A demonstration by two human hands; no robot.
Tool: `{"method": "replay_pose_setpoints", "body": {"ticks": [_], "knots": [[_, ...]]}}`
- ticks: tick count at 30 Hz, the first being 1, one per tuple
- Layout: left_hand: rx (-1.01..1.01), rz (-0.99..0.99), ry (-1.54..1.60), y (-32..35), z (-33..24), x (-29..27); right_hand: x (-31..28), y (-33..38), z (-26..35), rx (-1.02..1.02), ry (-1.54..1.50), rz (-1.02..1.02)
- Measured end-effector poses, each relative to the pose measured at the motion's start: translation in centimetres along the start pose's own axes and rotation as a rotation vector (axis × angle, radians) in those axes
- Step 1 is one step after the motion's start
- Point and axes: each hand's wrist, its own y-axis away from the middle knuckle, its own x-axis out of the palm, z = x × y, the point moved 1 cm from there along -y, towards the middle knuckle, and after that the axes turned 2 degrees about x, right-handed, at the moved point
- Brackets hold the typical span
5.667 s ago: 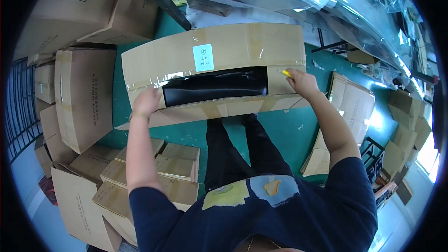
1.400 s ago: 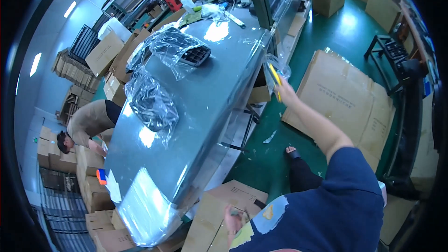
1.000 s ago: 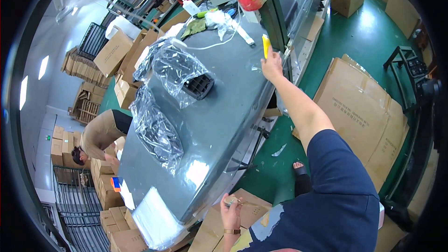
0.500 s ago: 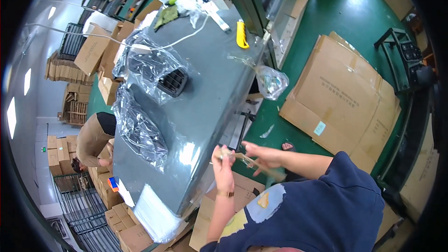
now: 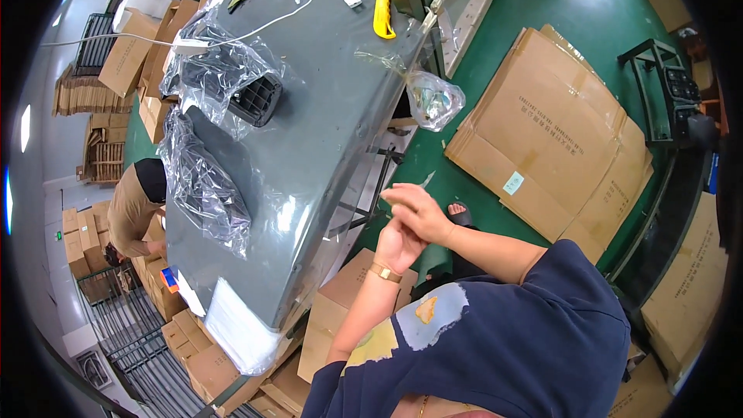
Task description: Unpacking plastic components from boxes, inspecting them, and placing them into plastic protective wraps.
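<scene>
My two hands meet in front of my body, off the near right edge of the grey table [image 5: 321,120]. My right hand [image 5: 422,210] lies across the top of my left, its fingers stretched out flat. Underneath, my left hand [image 5: 398,246] is turned palm inward, its fingers mostly hidden by the right one. Nothing shows between the palms. Closest on the table lies a black part in a crumpled clear plastic bag [image 5: 205,186]. Beyond it, a black plastic part with a ribbed, hollow end [image 5: 259,99] sticks out of another clear bag [image 5: 220,58].
A yellow-handled cutter [image 5: 383,15] lies at the far edge. A clear bag of scraps [image 5: 435,101] hangs off the table side. Flattened cardboard [image 5: 549,135] covers floor on the right. White plastic sleeves [image 5: 236,325] lie at the near corner. Another person [image 5: 138,213] bends over boxes at left.
The brownish strip that was between my hands no longer shows. My hands have come together, the right over the left. The view has shifted, so the table sits further left and higher.
</scene>
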Motion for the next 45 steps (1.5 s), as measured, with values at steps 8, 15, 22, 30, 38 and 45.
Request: {"method": "replay_pose_setpoints", "body": {"ticks": [8,15,22,30,38,45], "knots": [[-0.037,0.169,-0.032,2.6,-3.0,0.2,-5.0,-2.0,-5.3,0.166,0.534,0.238],[0.150,-0.328,-0.254,4.7,-0.6,-8.2,-8.3,-11.3,-18.4,0.939,-0.265,-0.337],[0.069,-0.668,-0.082,11.0,6.4,-17.4,-4.8,-14.2,-26.1,1.114,-0.611,-0.753],[-0.131,-1.035,-0.474,20.2,16.3,-24.4,-5.8,-12.4,-26.7,0.914,0.551,-0.193],[-0.201,-0.897,-0.469,20.3,21.9,-25.3,-6.2,-5.3,-22.8,0.912,-0.066,-0.450],[-0.067,-0.870,-0.336,19.1,21.6,-26.2,-6.4,-13.1,-8.8,0.115,0.239,-0.419]]}}
